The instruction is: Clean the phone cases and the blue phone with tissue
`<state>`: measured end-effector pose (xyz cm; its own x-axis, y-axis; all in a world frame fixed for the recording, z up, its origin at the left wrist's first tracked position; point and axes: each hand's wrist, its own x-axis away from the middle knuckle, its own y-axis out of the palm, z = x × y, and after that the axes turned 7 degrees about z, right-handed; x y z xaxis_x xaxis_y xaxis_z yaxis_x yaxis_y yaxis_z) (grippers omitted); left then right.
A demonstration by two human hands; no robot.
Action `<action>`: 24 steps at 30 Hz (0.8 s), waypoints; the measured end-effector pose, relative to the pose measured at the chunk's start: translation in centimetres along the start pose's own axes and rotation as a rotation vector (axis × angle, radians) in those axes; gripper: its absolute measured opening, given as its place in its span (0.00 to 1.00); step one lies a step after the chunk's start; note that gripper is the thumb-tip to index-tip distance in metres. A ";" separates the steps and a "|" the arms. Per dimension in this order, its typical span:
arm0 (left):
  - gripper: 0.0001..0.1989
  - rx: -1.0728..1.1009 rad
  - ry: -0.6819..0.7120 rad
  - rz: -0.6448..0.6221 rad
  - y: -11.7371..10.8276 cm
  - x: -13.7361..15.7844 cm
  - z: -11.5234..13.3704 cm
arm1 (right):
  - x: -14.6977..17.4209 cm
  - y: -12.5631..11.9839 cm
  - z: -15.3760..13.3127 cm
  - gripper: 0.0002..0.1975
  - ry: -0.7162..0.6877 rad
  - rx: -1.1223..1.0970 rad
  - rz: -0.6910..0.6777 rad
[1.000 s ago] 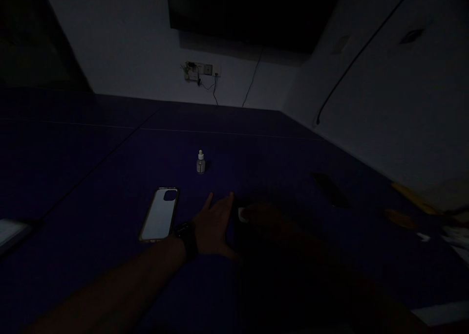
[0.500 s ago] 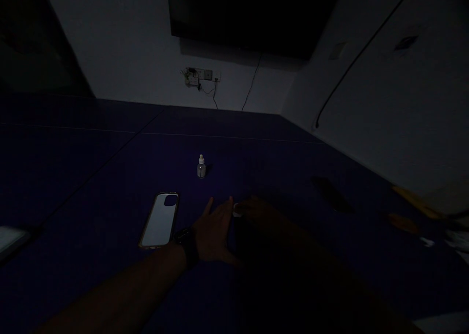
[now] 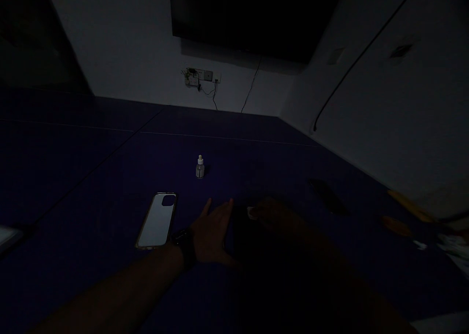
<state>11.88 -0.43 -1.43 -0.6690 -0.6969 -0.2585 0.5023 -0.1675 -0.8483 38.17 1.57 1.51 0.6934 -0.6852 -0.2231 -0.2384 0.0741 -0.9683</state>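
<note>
My left hand [image 3: 212, 233], with a dark watch [image 3: 185, 241] on its wrist, is spread out, thumb and fingers apart, along the left edge of a dark flat thing [image 3: 242, 236]. Its kind is lost in the gloom. Over the upper part of that thing, my right hand [image 3: 273, 214] pinches a small white piece [image 3: 251, 212], perhaps a wipe. Shadow swallows most of the right hand and forearm. Left of my left hand lies a phone case [image 3: 156, 224] with a pale back and a camera cutout. A small dropper bottle [image 3: 200, 168] stands upright beyond my hands.
On the right, a dark phone-like slab [image 3: 328, 196], an orange-brown item [image 3: 396, 225] and a yellow strip [image 3: 410, 207] lie on the blue table [image 3: 110, 177]. A pale-topped object [image 3: 9, 237] sits at the left edge. A large screen [image 3: 252, 16] hangs above wall sockets [image 3: 200, 76].
My right hand has slid to the right with the white piece, away from my left fingertips. My left hand keeps its place at the edge. The view has shifted slightly.
</note>
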 end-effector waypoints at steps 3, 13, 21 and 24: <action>0.71 -0.003 -0.003 -0.005 0.0 0.0 0.1 | 0.4 0.5 -0.2 0.17 0.005 -0.017 0.026; 0.71 -0.004 -0.009 -0.011 -0.3 0.0 0.2 | 1.2 0.3 -1.1 0.15 -0.029 -0.094 0.014; 0.71 0.001 -0.012 -0.008 -0.2 0.0 0.1 | 2.3 0.8 -1.1 0.18 0.058 -0.111 0.057; 0.71 0.001 -0.012 -0.013 -0.2 0.0 0.2 | 3.0 1.2 -2.2 0.18 0.005 -0.144 0.038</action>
<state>11.86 -0.52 -1.13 -0.6686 -0.7033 -0.2416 0.4943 -0.1776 -0.8510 38.48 -1.95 -0.03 0.6786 -0.6877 -0.2579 -0.3596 -0.0049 -0.9331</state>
